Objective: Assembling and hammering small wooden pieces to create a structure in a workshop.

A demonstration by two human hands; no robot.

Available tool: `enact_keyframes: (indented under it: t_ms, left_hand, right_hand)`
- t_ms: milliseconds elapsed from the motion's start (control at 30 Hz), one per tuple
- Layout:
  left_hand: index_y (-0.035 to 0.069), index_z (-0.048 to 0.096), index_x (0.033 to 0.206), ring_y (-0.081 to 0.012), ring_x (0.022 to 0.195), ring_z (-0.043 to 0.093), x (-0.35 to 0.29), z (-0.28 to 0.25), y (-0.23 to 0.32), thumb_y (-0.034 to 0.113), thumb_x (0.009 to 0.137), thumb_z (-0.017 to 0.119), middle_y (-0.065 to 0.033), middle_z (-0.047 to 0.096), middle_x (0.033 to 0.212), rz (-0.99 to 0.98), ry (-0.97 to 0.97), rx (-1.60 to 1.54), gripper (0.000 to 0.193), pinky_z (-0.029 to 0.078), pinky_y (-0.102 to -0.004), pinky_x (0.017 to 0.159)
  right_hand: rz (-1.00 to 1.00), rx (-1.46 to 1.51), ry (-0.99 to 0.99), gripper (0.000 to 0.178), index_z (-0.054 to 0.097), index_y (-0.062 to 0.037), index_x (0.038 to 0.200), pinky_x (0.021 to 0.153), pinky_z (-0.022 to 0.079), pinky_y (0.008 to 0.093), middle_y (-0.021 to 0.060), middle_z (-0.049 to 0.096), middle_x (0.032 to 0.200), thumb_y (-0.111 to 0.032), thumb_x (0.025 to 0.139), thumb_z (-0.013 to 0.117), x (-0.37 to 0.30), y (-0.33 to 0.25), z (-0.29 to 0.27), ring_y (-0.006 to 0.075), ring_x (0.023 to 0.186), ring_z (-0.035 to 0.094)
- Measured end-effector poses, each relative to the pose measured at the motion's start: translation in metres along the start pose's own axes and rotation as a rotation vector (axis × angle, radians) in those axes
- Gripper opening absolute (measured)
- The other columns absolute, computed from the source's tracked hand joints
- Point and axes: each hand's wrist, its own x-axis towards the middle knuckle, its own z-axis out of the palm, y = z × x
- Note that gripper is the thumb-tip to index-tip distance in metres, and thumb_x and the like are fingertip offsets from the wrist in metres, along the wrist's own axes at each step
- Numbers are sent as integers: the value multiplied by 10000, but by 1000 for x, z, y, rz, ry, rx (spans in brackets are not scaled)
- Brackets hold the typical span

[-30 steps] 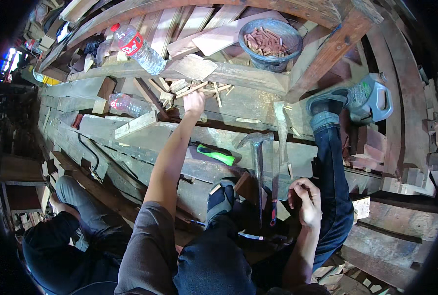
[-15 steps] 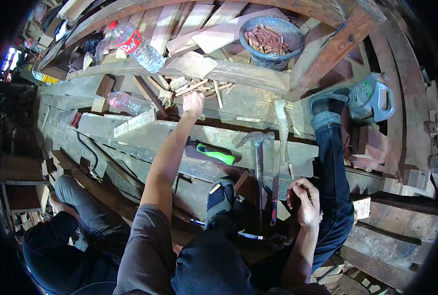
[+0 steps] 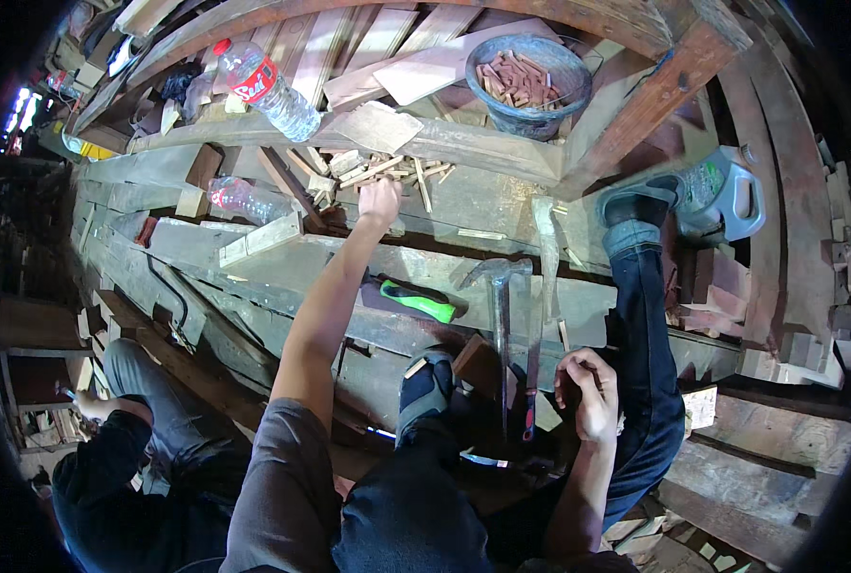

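My left hand (image 3: 380,201) reaches forward to a pile of thin wood sticks (image 3: 373,170) on the planks. Its fingers are closed and point into the pile; what they hold, if anything, is hidden. Close to my right knee, my right hand (image 3: 592,396) hangs with its fingers loosely curled and apart, nothing visible in it. Left of it, a claw hammer (image 3: 502,334) stands head up. Beside the hammer is a hatchet-like tool (image 3: 546,248) with a long handle. A green-and-black handle (image 3: 418,300) lies on the board between my arms.
A blue bucket (image 3: 502,113) of small wood pegs stands beyond the beam. Plastic bottles (image 3: 287,107) lie at the left, and a grey jug (image 3: 731,196) stands beyond my right foot. At lower left sits another person (image 3: 101,477). A thick slanted post (image 3: 640,110) rises at right.
My left hand has shifted slightly right at the stick pile. My right hand has barely moved. The other person's hand has risen a little, with a small thing in it.
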Motion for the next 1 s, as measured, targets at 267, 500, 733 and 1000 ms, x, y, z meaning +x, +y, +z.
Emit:
enact_keyframes:
  t_ms: [267, 500, 733, 1000]
  left_hand:
    - [90, 726, 935, -241, 815, 701, -54, -82, 59, 264, 838, 703, -122, 705, 844, 109, 30, -613, 200, 547, -370, 713]
    - [43, 676, 949, -35, 627, 473, -158, -151, 156, 111, 887, 680, 7, 659, 802, -38, -394, -1784, 93, 388, -198, 573]
    - [54, 658, 952, 1, 584, 388, -185, -143, 196, 135, 899, 683, 90, 514, 677, 35, -509, -1659, 100, 284, -183, 527]
    - [12, 668, 940, -67, 786, 643, -194, -124, 202, 57, 859, 715, -44, 703, 846, 186, -440, -1695, 104, 475, -208, 694]
  right_hand:
    - [-346, -844, 309, 125, 579, 19, 857, 584, 469, 369, 174, 575, 700, -106, 870, 582, 9, 8, -49, 325, 613, 606]
    - [-182, -877, 391, 247, 608, -7, 1004, 679, 515, 433, 228, 640, 859, -68, 779, 688, 36, 63, -58, 413, 812, 643]
    - [-218, -1027, 475, 221, 610, -43, 908, 676, 519, 465, 180, 648, 923, -206, 799, 712, 45, 77, -39, 406, 801, 645]
    - [-291, -468, 427, 111, 637, -8, 846, 543, 453, 297, 71, 580, 682, -97, 851, 704, 49, 74, -41, 133, 613, 570]
